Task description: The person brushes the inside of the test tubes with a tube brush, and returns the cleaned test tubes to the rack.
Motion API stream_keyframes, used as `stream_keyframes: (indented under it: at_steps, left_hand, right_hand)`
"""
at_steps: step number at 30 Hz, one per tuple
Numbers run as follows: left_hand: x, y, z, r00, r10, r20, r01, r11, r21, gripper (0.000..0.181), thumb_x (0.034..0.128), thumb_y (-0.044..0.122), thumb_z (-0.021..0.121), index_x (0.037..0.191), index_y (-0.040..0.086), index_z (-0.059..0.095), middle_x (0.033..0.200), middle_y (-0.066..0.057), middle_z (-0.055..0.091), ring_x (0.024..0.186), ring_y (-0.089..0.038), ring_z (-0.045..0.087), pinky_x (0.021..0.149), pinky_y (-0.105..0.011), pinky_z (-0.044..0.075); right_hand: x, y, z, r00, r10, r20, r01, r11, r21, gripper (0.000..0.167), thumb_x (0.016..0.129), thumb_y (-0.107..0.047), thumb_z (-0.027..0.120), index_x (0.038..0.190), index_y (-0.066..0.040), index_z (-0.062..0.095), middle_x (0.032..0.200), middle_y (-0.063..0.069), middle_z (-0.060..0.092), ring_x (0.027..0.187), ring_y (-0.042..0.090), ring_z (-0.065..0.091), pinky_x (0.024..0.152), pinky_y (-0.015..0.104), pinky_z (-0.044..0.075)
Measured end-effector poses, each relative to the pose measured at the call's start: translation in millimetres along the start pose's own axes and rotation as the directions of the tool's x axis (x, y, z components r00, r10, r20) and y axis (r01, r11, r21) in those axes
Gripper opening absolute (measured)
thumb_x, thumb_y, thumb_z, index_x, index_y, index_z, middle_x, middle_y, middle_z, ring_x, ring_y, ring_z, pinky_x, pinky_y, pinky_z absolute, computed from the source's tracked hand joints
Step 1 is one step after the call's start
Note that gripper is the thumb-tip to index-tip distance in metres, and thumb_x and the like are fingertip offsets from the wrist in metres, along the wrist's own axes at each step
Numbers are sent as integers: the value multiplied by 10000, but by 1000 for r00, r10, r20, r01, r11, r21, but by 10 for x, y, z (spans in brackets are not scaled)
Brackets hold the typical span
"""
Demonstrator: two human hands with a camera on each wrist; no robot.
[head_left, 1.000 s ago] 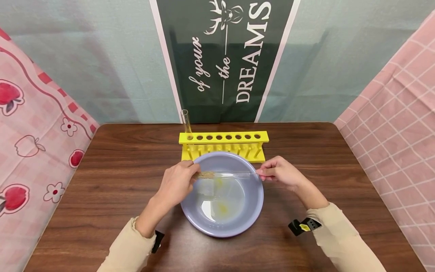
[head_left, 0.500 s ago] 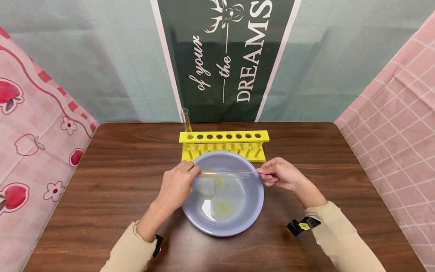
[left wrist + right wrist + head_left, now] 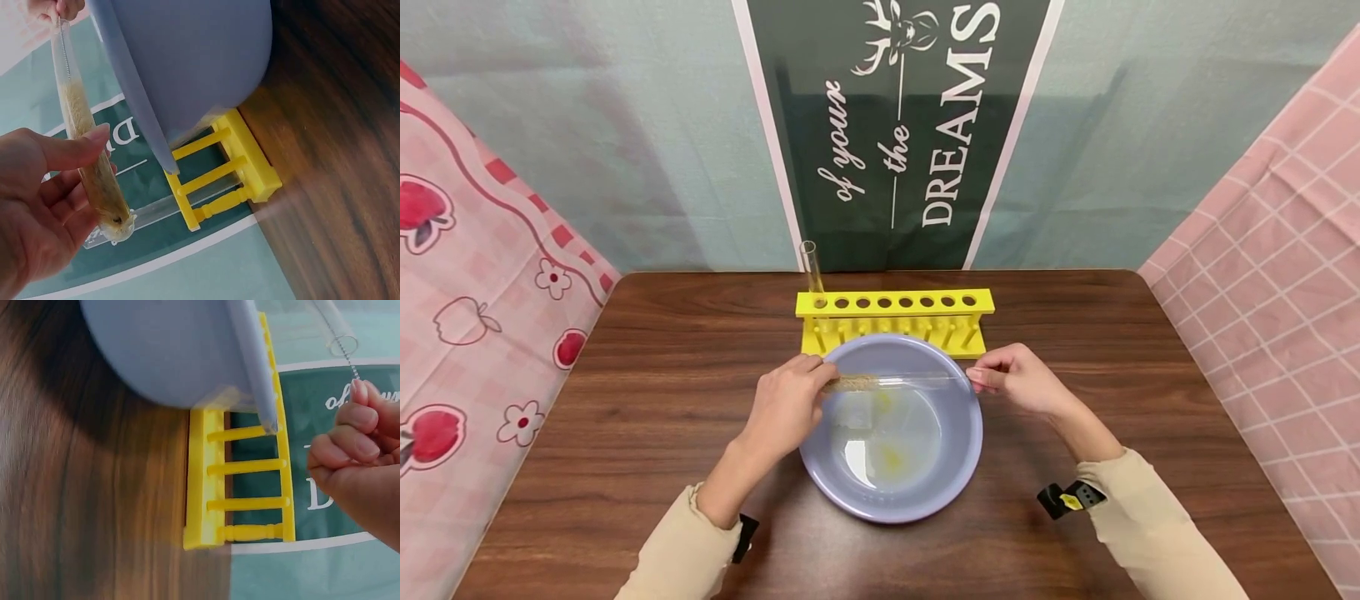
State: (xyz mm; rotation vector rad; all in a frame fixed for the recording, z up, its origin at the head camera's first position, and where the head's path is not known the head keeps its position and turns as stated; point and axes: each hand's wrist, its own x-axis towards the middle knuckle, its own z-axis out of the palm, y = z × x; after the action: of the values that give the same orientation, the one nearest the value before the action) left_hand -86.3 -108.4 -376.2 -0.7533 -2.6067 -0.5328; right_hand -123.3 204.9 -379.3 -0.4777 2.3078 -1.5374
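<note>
My left hand (image 3: 786,408) grips a clear glass test tube (image 3: 925,381) near its rounded end, thumb on one side and fingers on the other. The tube lies roughly level above the lavender basin (image 3: 887,510). Inside it is a test tube brush with tan bristles (image 3: 78,109), reaching down to the wet closed end in the left wrist view. My right hand (image 3: 1022,382) pinches the brush's twisted wire handle (image 3: 345,353) just outside the open mouth. Cloudy water with yellowish patches (image 3: 891,458) shows in the basin.
Behind the basin stands a yellow test tube rack (image 3: 895,302), partly covered by the basin's rim. Another glass test tube (image 3: 811,267) is upright in its leftmost hole. Patterned cloths hang round the wooden table (image 3: 662,333) at the back and both sides.
My right hand has shifted slightly and its fingers have turned about the wire. The bristles, blurred half a second ago, look sharper now. My left hand keeps its grip on the tube.
</note>
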Motion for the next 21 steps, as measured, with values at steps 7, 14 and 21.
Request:
stream_keyframes:
  at_steps: [7, 14, 21]
  left_hand:
    - [-7, -36, -6, 998, -21, 52, 24, 998, -51, 289, 615, -100, 704, 803, 111, 646, 719, 23, 587, 696, -191, 591, 522, -354, 449]
    - [-5, -49, -19, 994, -43, 96, 53, 994, -98, 250, 622, -70, 727, 792, 97, 650, 736, -9, 615, 700, -203, 602, 544, -365, 455]
    - [5, -64, -42, 983, -77, 164, 101, 984, -146, 229, 637, -41, 746, 803, 95, 665, 757, -29, 638, 713, -200, 613, 581, -367, 461]
  right_hand:
    - [-17, 80, 46, 958, -276, -80, 247, 932, -265, 126, 814, 13, 633, 700, -37, 650, 639, 65, 581, 578, 202, 508, 542, 237, 423]
    - [-5, 206, 90, 836, -538, -103, 449, 781, -434, 171, 739, 88, 670, 685, -71, 641, 638, 3, 565, 578, 74, 468, 531, 174, 376]
    - [-25, 234, 86, 753, -652, -89, 526, 678, -513, 169, 709, 97, 670, 695, -67, 636, 657, -8, 554, 646, 82, 473, 588, 181, 371]
